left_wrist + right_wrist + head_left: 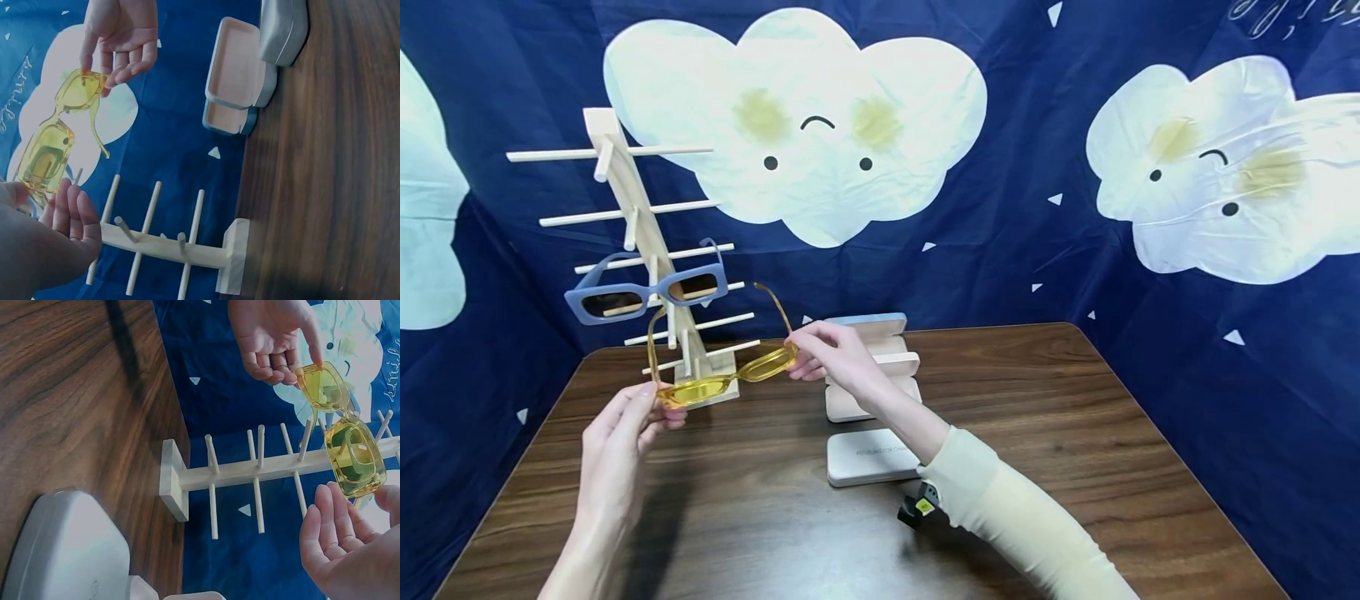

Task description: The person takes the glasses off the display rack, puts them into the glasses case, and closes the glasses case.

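Both hands hold yellow-tinted sunglasses (700, 389) in front of the wooden display rack (643, 217), with the temples unfolded and pointing toward the rack. My left hand (617, 442) pinches the left corner of the frame between thumb and fingers. At the opposite corner, my right hand (835, 354) pinches the frame near the hinge. The left wrist view shows the yellow lenses (47, 153) and one temple hanging free. Blue sunglasses (613, 300) with dark lenses sit on the rack's pegs, just above and behind the yellow pair.
Two open glasses cases (842, 406) with pale pink lining stand at the table's back, behind the right forearm. A closed white case (861, 458) lies in front of them, partly covered by that arm. A blue cloth with clouds hangs behind the brown wooden table (1037, 400).
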Tool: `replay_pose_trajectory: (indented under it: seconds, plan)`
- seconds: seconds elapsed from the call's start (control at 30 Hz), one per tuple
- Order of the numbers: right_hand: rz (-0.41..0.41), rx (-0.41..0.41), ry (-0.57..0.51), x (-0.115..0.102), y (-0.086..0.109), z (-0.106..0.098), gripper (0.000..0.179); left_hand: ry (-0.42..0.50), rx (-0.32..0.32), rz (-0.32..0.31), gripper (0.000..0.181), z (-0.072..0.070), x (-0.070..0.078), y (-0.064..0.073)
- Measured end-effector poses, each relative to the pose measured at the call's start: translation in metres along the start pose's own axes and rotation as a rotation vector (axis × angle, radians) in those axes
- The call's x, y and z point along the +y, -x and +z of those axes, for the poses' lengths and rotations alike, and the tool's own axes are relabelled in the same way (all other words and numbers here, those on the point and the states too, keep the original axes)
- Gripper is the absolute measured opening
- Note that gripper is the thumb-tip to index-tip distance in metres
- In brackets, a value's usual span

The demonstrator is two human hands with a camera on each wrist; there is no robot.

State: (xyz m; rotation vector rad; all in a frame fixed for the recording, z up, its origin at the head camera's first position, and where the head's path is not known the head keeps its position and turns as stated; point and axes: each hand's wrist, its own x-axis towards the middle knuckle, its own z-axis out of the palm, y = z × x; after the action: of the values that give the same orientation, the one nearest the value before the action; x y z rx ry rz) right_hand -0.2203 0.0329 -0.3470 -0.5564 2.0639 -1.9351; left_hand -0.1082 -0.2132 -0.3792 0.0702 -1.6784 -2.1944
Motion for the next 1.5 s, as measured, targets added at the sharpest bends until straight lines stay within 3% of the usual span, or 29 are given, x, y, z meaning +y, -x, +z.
replay_pose_trajectory:
  seconds: [0.47,0.67,0.87,1.1,1.5]
  plan:
    - [-0.012,0.04,-0.006,0.012,0.023,-0.019,0.032,-0.06,0.008,0.014,0.019,0.022,-0.009,0.012]
    - [-0.002,0.056,-0.012,0.02,0.033,-0.03,0.035,-0.106,0.006,-0.013,0.018,0.032,-0.015,0.016]
    - [0.01,0.096,-0.01,0.027,0.045,-0.042,0.037,-0.182,-0.021,-0.047,0.021,0.045,-0.02,0.019]
    - [0.021,0.153,0.023,0.033,0.062,-0.058,0.037,-0.334,-0.059,-0.066,0.033,0.061,-0.027,0.021]
    - [0.005,0.271,-0.033,0.046,0.086,-0.075,0.03,-0.506,-0.099,-0.075,0.036,0.086,-0.039,0.028]
